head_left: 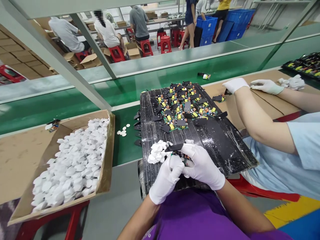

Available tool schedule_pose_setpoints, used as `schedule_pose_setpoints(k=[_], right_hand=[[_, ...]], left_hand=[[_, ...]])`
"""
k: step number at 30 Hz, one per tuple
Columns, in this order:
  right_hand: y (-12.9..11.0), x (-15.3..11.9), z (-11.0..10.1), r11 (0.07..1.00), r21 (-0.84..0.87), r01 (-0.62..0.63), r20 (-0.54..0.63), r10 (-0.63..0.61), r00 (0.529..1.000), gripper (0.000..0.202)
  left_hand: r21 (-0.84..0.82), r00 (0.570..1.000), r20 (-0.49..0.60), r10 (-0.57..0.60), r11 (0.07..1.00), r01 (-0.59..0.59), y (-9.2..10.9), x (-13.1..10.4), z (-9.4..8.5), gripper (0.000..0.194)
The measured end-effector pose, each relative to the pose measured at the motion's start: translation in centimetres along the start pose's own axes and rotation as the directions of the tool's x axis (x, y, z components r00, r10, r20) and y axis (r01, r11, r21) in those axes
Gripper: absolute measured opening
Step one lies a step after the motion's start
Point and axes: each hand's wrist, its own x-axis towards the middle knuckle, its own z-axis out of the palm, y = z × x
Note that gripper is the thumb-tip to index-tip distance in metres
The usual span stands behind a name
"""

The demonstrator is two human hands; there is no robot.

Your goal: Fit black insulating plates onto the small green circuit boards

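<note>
Both my hands wear white gloves and meet over the near part of a black taped board [217, 146]. My right hand [200, 163] is closed round a small circuit board with a black plate [174, 147] that points left. My left hand [168, 176] is pinched against the same part, its fingertips partly hidden; whether it holds a white piece too cannot be made out. Just left of the part lies a heap of white pieces [158, 151]. Farther up the black board spreads a pile of circuit boards [178, 106] with yellow components and black plates.
An open cardboard box [111, 150] full of white pieces stands at left. Several white discs [124, 130] lie on the green surface. At right, a co-worker's gloved hands [236, 85] work over cardboard. A metal post [62, 63] slants across the upper left.
</note>
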Motion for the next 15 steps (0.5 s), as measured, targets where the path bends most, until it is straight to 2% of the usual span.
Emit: schedule_pose_setpoints(k=[3,5,7,9,12,15], right_hand=[[-0.2,0.3,-0.4,0.997,0.055,-0.061,0.088,0.056,0.995,0.045],[-0.6,0.5,-0.7,0.99,0.101,-0.1,0.156,0.083,0.984,0.05],[-0.9,0.5,-0.9,0.982,0.138,-0.13,0.192,0.102,0.976,0.064],[-1.0,0.4,-0.8,0.974,0.154,-0.165,0.171,0.139,0.976,0.073],[-0.6,0.1,-0.2,0.97,0.116,-0.214,0.104,0.202,0.974,0.063],[-0.1,0.0,0.1,0.98,0.024,-0.197,0.104,0.193,0.976,0.059]], left_hand=[[-0.075,0.997,0.07,-0.029,0.997,0.035,0.0,0.0,0.4,0.049],[-0.175,0.99,0.085,-0.111,0.977,0.124,-0.2,-0.1,0.5,0.046],[-0.275,0.977,0.092,-0.192,0.938,0.211,-0.2,-0.3,0.3,0.037],[-0.328,0.966,0.114,-0.23,0.909,0.255,-0.1,-0.6,-0.1,0.034],[-0.351,0.956,0.157,-0.248,0.891,0.289,0.5,-0.7,-0.6,0.029],[-0.389,0.955,0.162,-0.25,0.873,0.295,0.7,-0.7,-0.7,0.025]])
